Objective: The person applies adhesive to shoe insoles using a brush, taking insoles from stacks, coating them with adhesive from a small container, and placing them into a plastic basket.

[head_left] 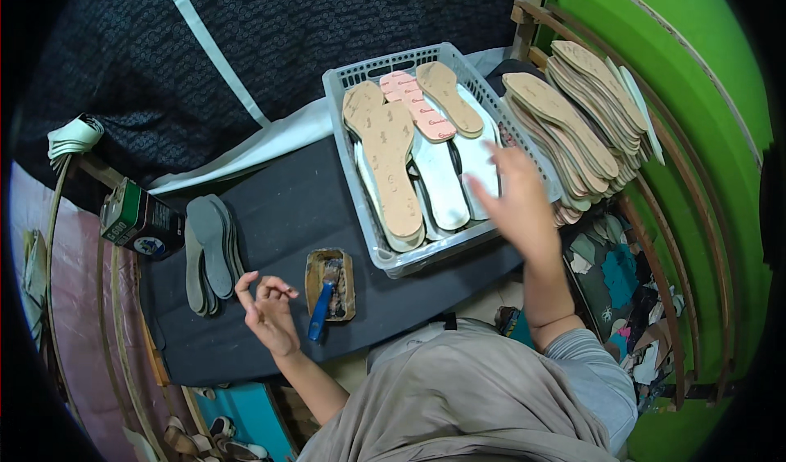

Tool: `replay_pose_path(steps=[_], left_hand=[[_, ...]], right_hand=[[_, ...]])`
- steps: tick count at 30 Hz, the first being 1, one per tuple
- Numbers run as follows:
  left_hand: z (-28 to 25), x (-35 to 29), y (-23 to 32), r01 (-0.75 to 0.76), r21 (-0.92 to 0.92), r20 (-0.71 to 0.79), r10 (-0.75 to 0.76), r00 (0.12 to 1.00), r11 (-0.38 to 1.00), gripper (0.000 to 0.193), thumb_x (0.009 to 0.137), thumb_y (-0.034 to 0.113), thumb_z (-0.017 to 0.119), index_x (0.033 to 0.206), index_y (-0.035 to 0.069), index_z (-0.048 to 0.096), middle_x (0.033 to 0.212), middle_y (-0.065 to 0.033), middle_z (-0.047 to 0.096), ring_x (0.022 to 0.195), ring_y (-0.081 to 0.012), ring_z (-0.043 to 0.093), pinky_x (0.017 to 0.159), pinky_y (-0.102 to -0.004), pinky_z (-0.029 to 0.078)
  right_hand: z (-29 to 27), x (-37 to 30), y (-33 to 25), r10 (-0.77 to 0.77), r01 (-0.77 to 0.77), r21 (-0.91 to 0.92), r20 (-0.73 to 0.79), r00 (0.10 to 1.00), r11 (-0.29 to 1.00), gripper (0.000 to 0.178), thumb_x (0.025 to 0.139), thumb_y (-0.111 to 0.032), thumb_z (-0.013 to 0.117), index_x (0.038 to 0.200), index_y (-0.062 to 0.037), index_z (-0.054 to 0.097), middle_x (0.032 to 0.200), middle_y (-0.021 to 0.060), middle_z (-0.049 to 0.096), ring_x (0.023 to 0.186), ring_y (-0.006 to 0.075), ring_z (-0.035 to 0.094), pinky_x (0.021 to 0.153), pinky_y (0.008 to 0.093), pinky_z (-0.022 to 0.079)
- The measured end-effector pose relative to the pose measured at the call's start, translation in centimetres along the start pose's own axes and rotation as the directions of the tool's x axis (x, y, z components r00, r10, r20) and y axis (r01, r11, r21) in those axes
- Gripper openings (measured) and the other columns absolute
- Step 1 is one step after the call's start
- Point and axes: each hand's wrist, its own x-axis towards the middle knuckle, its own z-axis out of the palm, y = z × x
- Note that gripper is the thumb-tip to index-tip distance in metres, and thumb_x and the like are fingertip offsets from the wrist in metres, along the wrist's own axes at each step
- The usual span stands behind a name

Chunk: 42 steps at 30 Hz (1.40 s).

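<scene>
My right hand (520,204) is over the right side of a translucent plastic crate (401,259), thumb and fingers apart, with nothing visible in its grasp; whether its fingertips touch the pale insoles below, I cannot tell. Inside the crate lie tan insoles (388,163), a pink printed insole (419,106) and white insoles (442,188). My left hand (272,313) is empty above the dark table, its fingers spread and slightly bent. Nearby sits a grimy tray (345,298) with a blue-handled brush or spreader (322,311) resting in it. A stack of grey insoles (214,245) lies beyond that hand.
A dark green can (141,220) stands at the table's left end. Tall stacks of tan insoles (565,126) rise right of the crate, by a wooden rack (655,200). Scraps (630,315) fill the space below. Shoes (233,437) show at lower left.
</scene>
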Motion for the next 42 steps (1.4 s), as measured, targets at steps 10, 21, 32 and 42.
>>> replay_pose_path(steps=[10,21,32,42], left_hand=[[-0.2,-0.4,-1.0,-0.004,0.091,-0.134,0.016,0.991,0.996,0.041,0.091,0.041,0.037,0.111,0.006,0.045,0.082,-0.0084,0.050,0.075,-0.0170,0.049,0.069,-0.0301,0.042],[-1.8,0.5,-1.0,0.040,0.100,-0.138,-0.026,0.990,0.994,0.044,0.088,0.044,0.039,0.109,0.006,0.045,0.082,-0.0081,0.050,0.075,-0.0163,0.049,0.069,-0.0290,0.042],[-5.9,3.2,0.5,0.158,0.049,0.043,-0.160,0.986,0.986,0.043,0.090,0.042,0.041,0.112,0.006,0.045,0.084,-0.0090,0.052,0.076,-0.0163,0.052,0.071,-0.0298,0.045],[-5.9,5.7,-1.1,0.323,-0.420,0.278,-0.218,0.935,0.848,0.092,0.074,0.064,0.061,0.144,0.020,0.021,0.132,-0.0192,0.042,0.119,-0.0370,0.044,0.102,-0.0516,0.035]], right_hand=[[-8.7,1.9,12.1,0.328,-0.401,-0.589,-0.233,0.915,0.701,0.056,0.080,-0.035,0.065,0.122,-0.0005,0.050,0.117,0.0207,0.056,0.108,0.0368,0.052,0.089,0.0451,0.043],[-8.2,1.4,10.9,0.197,-0.333,-0.500,-0.305,0.932,0.800,0.046,0.082,-0.028,0.065,0.113,0.0038,0.053,0.110,0.0227,0.056,0.103,0.0387,0.051,0.089,0.0440,0.042],[1.6,-2.4,-9.5,-0.079,0.091,0.128,-0.098,0.992,0.988,0.050,0.078,-0.017,0.068,0.120,0.0019,0.048,0.109,0.0208,0.052,0.101,0.0356,0.053,0.089,0.0410,0.043],[15.3,-7.1,-18.4,-0.356,0.223,0.493,0.194,0.914,0.841,0.056,0.075,-0.025,0.073,0.119,0.0006,0.048,0.109,0.0186,0.050,0.098,0.0356,0.051,0.086,0.0414,0.042]])
